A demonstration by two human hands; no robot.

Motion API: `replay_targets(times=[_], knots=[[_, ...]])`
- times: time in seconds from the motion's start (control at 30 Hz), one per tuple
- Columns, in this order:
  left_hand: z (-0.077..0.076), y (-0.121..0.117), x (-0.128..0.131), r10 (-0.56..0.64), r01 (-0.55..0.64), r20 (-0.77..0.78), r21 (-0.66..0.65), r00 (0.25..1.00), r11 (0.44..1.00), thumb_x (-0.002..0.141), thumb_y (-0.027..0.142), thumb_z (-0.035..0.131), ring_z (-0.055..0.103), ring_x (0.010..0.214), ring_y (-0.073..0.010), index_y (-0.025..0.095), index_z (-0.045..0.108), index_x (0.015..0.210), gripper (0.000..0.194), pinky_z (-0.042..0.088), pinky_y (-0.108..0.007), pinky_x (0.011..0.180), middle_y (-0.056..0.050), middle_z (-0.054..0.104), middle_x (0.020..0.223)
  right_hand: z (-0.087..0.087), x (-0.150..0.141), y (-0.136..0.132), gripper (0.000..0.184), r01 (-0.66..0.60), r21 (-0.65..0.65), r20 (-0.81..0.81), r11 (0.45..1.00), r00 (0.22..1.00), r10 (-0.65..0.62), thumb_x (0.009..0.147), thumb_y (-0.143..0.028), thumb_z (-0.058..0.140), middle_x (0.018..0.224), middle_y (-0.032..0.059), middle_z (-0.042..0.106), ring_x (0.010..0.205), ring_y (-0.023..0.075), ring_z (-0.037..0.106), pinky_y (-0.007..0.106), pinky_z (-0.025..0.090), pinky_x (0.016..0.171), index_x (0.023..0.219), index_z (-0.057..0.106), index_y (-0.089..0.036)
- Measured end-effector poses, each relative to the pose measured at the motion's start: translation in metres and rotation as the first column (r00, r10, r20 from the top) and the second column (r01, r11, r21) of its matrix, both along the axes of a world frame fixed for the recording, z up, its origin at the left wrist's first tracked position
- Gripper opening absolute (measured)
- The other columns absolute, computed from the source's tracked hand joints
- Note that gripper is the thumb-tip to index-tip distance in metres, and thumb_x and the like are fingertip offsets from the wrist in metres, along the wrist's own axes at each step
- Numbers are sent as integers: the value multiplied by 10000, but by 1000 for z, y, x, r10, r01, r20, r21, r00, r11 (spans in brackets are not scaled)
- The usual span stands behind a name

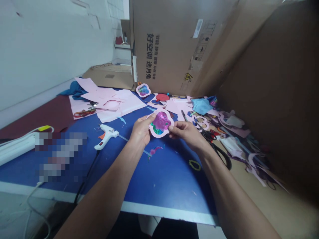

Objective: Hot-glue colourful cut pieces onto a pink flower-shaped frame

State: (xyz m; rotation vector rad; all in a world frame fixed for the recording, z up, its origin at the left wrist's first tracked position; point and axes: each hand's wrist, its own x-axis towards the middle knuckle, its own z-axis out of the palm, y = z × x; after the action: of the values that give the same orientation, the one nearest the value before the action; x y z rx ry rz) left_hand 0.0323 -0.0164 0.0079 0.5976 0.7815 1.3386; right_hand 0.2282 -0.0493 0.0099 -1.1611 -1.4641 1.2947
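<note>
Between my two hands, above the blue table, is a flower-shaped paper cutout [161, 123] with a pale pink border and a shiny magenta, green and blue middle. My left hand [142, 129] grips its left edge, thumb on top. On the right edge, my right hand [183, 130] pinches it between thumb and fingers. A white glue gun [106, 135] with an orange trigger lies left of my left hand, a glue stick reaching from its back. Below the cutout lie shiny purple scraps [156, 150]. A yellow-green loop [194, 165] rests near my right forearm.
Pink paper sheets [113, 99] and red-handled scissors [84, 113] lie at the back left. A similar flower cutout [143, 90] leans at the back. Black scissors [209, 135] and paper scraps crowd the right. Large cardboard boxes [174, 49] wall the back and right.
</note>
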Motion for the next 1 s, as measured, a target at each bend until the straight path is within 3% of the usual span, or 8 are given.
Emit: replay_targets(times=[0.13,0.4,0.63,0.77,1.0], knots=[[-2,0,0,21,-20,-24,38,999,999,775,279,979,805,795,-246,146,818,870,230,648,-381,833,-106,842,863,0,-1,0,501,4,-12,-17,1000,1000,-5,730,-692,945,725,22,748,670,170,643,317,523,679,772,754,-230],[-5,0,1,29,-29,-8,49,1000,998,717,296,1008,799,801,-230,146,814,875,292,637,-366,833,-101,847,892,-1,-2,-1,502,-26,-27,-9,999,1000,26,735,-690,943,753,26,753,698,178,654,324,530,695,826,768,-228],[2,-4,2,48,-47,-25,50,999,998,727,301,989,805,802,-266,151,805,840,263,648,-386,803,-86,812,766,1,-3,0,527,-11,-22,-27,1000,1000,10,716,-716,944,745,15,727,694,172,649,314,530,688,775,748,-230],[2,-4,3,78,-75,-44,67,996,995,677,355,1028,811,842,-283,157,789,816,340,636,-381,804,-79,801,745,1,-2,0,522,-12,-26,-21,1000,1000,11,723,-712,938,743,17,727,693,170,651,312,534,691,782,747,-230],[-6,1,1,106,-95,-107,101,989,990,699,367,1006,783,767,-236,159,805,843,322,606,-335,752,-65,812,776,2,-3,-2,480,-9,-30,-42,999,999,8,726,-652,960,810,16,749,730,173,665,309,535,695,883,775,-237]])
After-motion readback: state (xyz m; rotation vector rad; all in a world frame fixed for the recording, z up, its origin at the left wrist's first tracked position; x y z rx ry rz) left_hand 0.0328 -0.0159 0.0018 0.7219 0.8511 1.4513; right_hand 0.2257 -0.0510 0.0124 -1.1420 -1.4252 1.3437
